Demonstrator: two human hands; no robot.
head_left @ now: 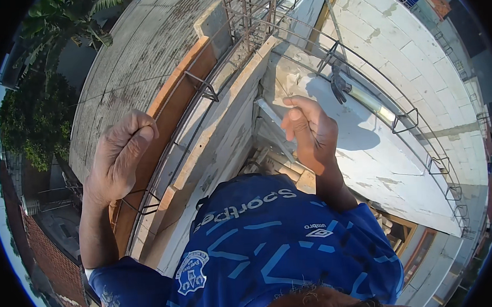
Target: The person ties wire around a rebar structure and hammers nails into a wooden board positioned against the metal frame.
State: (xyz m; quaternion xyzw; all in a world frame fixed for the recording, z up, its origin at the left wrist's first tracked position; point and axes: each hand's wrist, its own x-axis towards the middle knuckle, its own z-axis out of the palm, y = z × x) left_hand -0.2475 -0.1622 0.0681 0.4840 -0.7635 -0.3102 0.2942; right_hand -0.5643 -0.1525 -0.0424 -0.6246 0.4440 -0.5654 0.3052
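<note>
though beside rebar (pixel 332 53), claw hammer (pixel 361 97)

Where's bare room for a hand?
The grey corrugated roof beyond the orange-brown board by the left hand looks bare. So does the white block wall right of the right hand. Crowded: round the dark-headed hammer and rusty steel cage.

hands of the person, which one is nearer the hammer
The right hand, in the same half of the picture as the hammer; the left hand, curled into a fist, is across by the orange-brown board.
</note>
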